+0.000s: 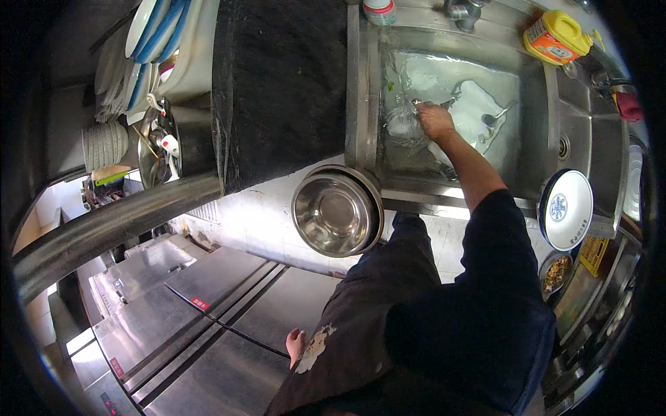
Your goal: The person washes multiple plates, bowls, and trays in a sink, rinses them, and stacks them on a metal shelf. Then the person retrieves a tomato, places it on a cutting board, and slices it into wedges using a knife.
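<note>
My right hand [435, 120] reaches down into a stainless steel sink [536, 151] of water, its fingers bent. A small shiny piece shows at the fingertips; I cannot tell whether it is held. Just below and left of the fingers, a pale, rippled shape [403, 124] lies blurred by the water. Under the forearm spreads a large white thing [476, 112], its kind unclear, with a spoon-like utensil [490, 119] at its right. Down by my left side, away from the sink, hangs my left hand [295, 343], partly hidden by my clothing.
Nested steel basins [333, 210] stand at the sink's front left corner. A white bowl [567, 210] with a blue rim is at the right, above a container of food scraps [555, 273]. A yellow jug [556, 39] sits behind. Stacked dishes [156, 31] fill the left shelf.
</note>
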`<state>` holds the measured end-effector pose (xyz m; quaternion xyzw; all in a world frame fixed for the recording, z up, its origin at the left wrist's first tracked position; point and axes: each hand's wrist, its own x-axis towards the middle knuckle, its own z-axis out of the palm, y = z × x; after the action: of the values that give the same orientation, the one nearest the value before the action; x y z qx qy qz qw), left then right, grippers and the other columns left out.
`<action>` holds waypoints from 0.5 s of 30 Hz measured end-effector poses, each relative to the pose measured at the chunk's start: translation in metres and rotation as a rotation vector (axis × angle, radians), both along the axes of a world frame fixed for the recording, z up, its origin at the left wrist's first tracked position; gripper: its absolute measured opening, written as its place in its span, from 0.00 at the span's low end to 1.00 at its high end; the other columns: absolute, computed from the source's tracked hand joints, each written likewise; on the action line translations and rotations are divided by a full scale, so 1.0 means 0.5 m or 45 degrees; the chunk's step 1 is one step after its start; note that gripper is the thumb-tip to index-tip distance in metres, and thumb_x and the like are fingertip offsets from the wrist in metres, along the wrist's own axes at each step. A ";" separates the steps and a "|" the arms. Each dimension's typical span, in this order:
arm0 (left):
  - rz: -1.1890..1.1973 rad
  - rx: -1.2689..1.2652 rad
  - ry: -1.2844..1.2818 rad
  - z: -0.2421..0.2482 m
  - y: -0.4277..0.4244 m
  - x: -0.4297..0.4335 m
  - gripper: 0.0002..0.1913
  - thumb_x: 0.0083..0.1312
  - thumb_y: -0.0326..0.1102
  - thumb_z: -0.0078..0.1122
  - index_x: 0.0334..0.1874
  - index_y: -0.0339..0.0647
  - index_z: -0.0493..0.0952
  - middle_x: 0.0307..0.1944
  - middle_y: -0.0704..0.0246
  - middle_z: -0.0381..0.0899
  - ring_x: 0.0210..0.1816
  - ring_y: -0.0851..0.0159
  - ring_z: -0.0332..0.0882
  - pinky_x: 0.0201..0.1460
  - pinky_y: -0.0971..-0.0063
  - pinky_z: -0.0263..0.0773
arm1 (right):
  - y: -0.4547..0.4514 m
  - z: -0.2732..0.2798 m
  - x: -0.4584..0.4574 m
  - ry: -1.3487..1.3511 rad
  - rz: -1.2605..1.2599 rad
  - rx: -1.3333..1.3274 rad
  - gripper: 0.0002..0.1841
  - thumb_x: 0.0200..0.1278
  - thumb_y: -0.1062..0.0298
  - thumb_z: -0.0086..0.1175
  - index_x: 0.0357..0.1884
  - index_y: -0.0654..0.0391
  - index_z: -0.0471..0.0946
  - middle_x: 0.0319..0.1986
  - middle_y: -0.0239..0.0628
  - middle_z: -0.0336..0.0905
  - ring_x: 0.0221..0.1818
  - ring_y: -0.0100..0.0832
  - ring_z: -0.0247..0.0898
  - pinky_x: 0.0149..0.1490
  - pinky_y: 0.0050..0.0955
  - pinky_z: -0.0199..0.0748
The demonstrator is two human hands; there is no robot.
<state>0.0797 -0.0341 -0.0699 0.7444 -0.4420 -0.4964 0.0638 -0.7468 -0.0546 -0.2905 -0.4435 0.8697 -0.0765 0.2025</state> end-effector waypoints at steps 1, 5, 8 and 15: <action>-0.073 -0.051 -0.067 -0.004 -0.014 -0.040 0.20 0.63 0.35 0.66 0.54 0.30 0.78 0.39 0.68 0.85 0.38 0.71 0.80 0.44 0.75 0.76 | 0.009 0.011 -0.005 -0.118 -0.155 0.001 0.19 0.68 0.65 0.45 0.59 0.55 0.71 0.48 0.56 0.80 0.51 0.54 0.77 0.55 0.46 0.75; -0.164 -0.089 -0.325 0.013 -0.077 -0.196 0.20 0.65 0.33 0.63 0.59 0.34 0.76 0.41 0.68 0.82 0.37 0.71 0.78 0.40 0.75 0.74 | 0.044 0.041 -0.012 -0.359 -0.763 -0.468 0.22 0.68 0.64 0.50 0.62 0.58 0.65 0.42 0.63 0.79 0.46 0.62 0.76 0.53 0.52 0.72; -0.067 -0.072 -0.245 0.017 -0.122 -0.275 0.21 0.66 0.33 0.62 0.60 0.34 0.76 0.46 0.66 0.82 0.39 0.71 0.78 0.40 0.76 0.73 | 0.072 0.058 -0.025 -0.825 -1.079 -0.789 0.18 0.70 0.64 0.53 0.58 0.59 0.67 0.38 0.45 0.80 0.33 0.41 0.79 0.33 0.39 0.80; -0.173 -0.137 -0.172 0.005 -0.137 -0.291 0.21 0.67 0.33 0.61 0.60 0.33 0.75 0.49 0.63 0.83 0.41 0.70 0.79 0.42 0.76 0.74 | 0.136 0.084 -0.046 -1.824 -1.316 -1.142 0.25 0.67 0.70 0.59 0.63 0.59 0.63 0.50 0.46 0.76 0.38 0.45 0.81 0.31 0.38 0.87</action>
<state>-0.0656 -0.1024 -0.0673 0.7401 -0.5206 -0.4238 0.0400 -0.7700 0.0132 -0.2486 0.1060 0.5189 -0.7279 0.4355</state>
